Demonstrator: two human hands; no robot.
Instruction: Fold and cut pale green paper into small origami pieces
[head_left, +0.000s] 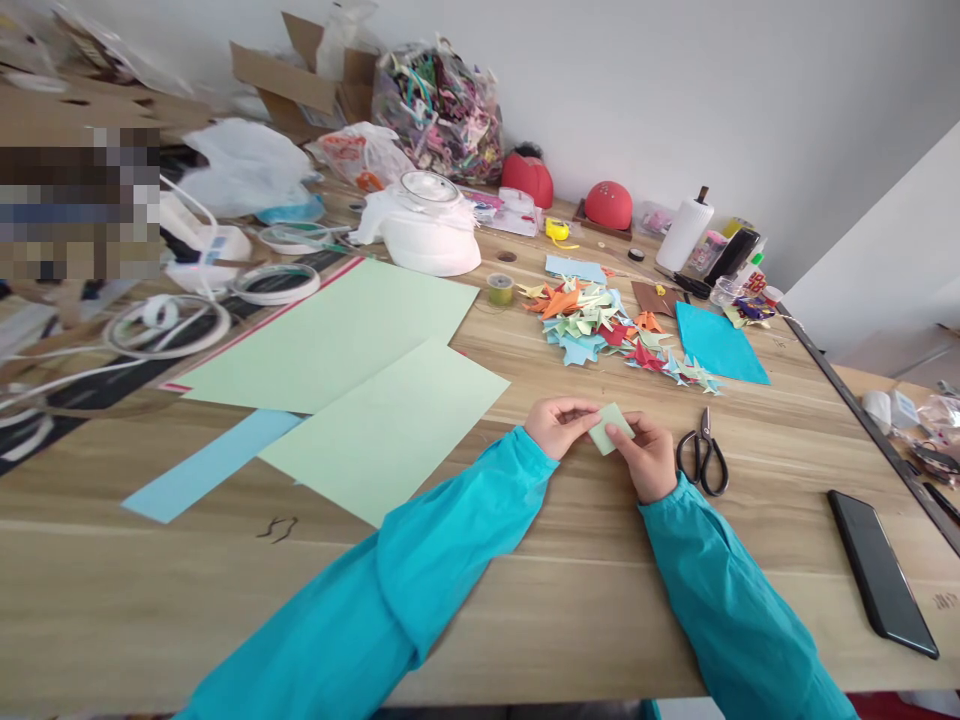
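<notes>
Small green paper (611,430), middle of frame, pinched tight in grip of left hand (559,425) and right hand (651,455). Likely light, bendy, easily torn; edges best.

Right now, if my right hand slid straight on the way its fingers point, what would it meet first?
Probably the left hand: the right hand points up-left across the small pale green folded paper that both pinch, and the other hand sits just beyond it. Depth is hard to judge.
</notes>
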